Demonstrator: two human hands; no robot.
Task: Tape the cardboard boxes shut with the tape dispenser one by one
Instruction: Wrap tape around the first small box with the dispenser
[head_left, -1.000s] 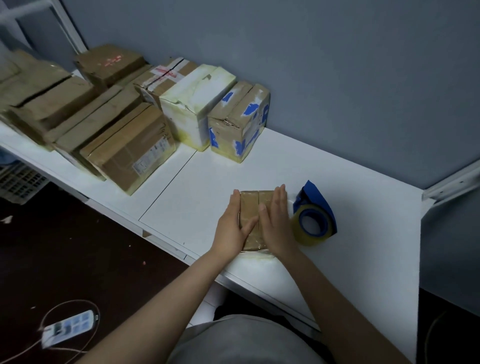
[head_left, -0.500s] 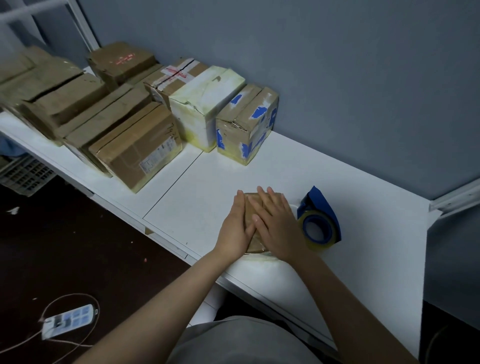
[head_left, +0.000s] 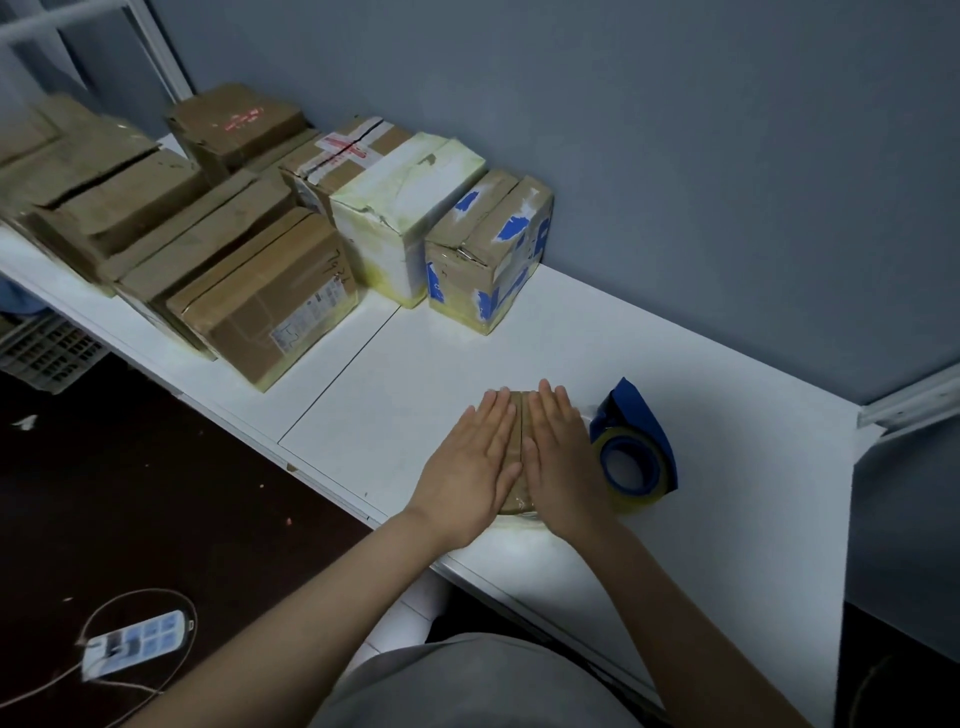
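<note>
While both palms lie flat with fingers straight and gripping nothing, the left hand and the right hand press side by side on top of a small cardboard box. It sits under them on the white table. The blue tape dispenser stands just beside the right hand's outer edge. More cardboard boxes line the wall, well beyond the left hand's fingertips.

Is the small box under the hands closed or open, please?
Closed: the small box has both flaps flat, meeting at a centre seam, under the left hand and right hand.
</note>
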